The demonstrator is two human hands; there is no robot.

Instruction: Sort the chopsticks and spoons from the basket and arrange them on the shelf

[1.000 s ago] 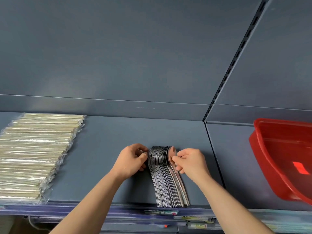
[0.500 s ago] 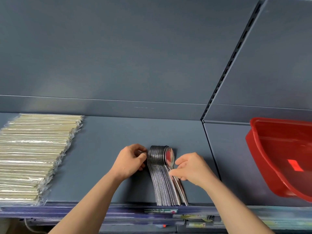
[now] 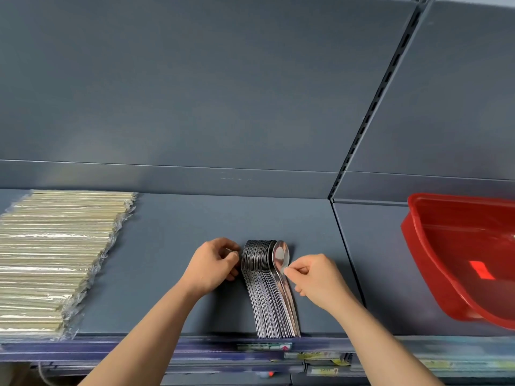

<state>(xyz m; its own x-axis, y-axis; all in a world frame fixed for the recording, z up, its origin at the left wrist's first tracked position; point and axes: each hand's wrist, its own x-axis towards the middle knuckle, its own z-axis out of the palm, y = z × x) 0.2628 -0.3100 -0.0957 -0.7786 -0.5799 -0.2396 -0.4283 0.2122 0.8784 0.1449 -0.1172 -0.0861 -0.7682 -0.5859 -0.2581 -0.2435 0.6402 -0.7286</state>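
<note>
A tight row of metal spoons [image 3: 263,288] stands on edge on the grey shelf [image 3: 172,274], bowls toward the back and handles reaching the front lip. My left hand [image 3: 213,264] is curled against the left side of the row at the bowls. My right hand [image 3: 316,280] pinches the rightmost spoon [image 3: 281,259] just below its bowl. Wrapped bundles of chopsticks [image 3: 53,257] lie in a wide flat stack at the shelf's left end. The red basket [image 3: 429,246] sits on the neighbouring shelf to the right; the part of its inside that shows holds nothing.
A slotted upright [image 3: 370,112] divides the two shelf bays. Bare shelf lies between the chopsticks and the spoons. Price labels [image 3: 264,347] run along the front rail below the spoons.
My right hand slid from the side of the bowls down to the neck of the rightmost spoon, which now shows its bowl face. My left hand stayed put.
</note>
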